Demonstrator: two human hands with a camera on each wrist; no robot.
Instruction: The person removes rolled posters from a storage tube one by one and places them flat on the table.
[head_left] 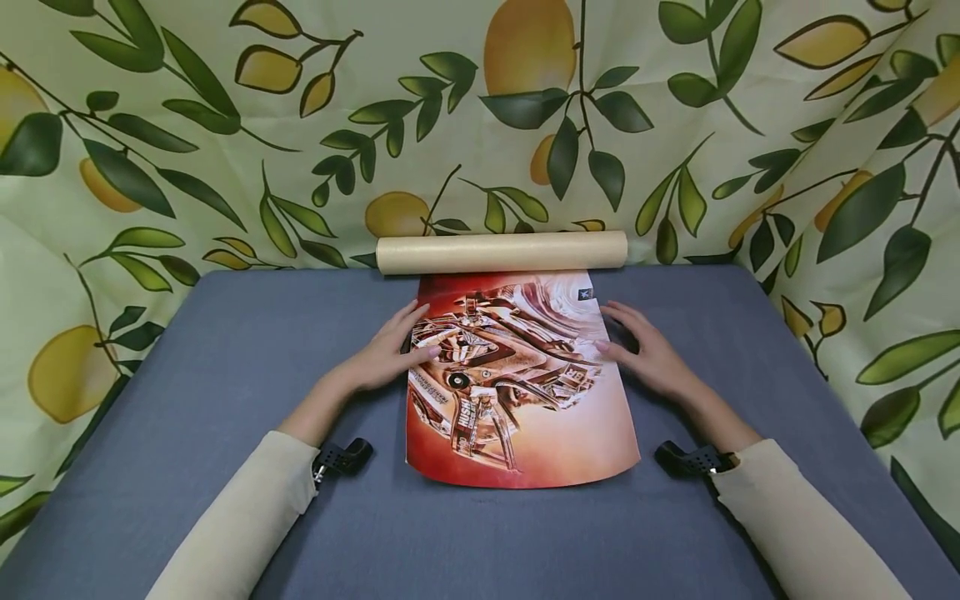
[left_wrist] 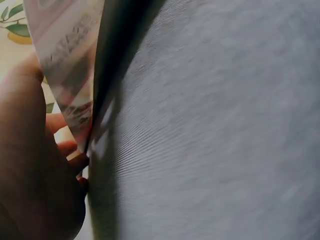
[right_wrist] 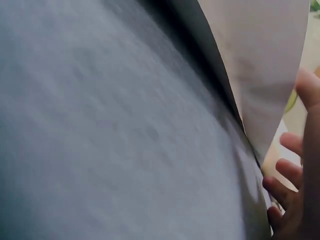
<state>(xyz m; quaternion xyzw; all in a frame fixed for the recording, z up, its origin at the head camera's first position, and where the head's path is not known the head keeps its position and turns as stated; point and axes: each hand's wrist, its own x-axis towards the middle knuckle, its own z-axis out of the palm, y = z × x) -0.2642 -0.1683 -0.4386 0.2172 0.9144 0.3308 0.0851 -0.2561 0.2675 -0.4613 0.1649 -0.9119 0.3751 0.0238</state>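
A glossy red and cream poster (head_left: pixel 517 450) with a picture of a motorbike lies on the blue-grey cloth, its front edge bowed up off it. At the poster's left side is my left hand (head_left: pixel 386 350), thumb over the border and fingers along the edge. My right hand (head_left: pixel 651 352) mirrors this on the opposite side, thumb tip at the border and fingers loosely spread. Both wrist views show the poster (left_wrist: pixel 75 55) raised at its near edge, a dark gap beneath, with fingertips (right_wrist: pixel 280 192) right at its side.
A long cream roll (head_left: pixel 501 252) lies across the poster's far end, at the back edge of the table (head_left: pixel 315 517). Behind and on both sides hangs a lemon-print cloth (head_left: pixel 420 50). Dark wrist straps (head_left: pixel 341 457) sit by the beige sleeves (head_left: pixel 247 508).
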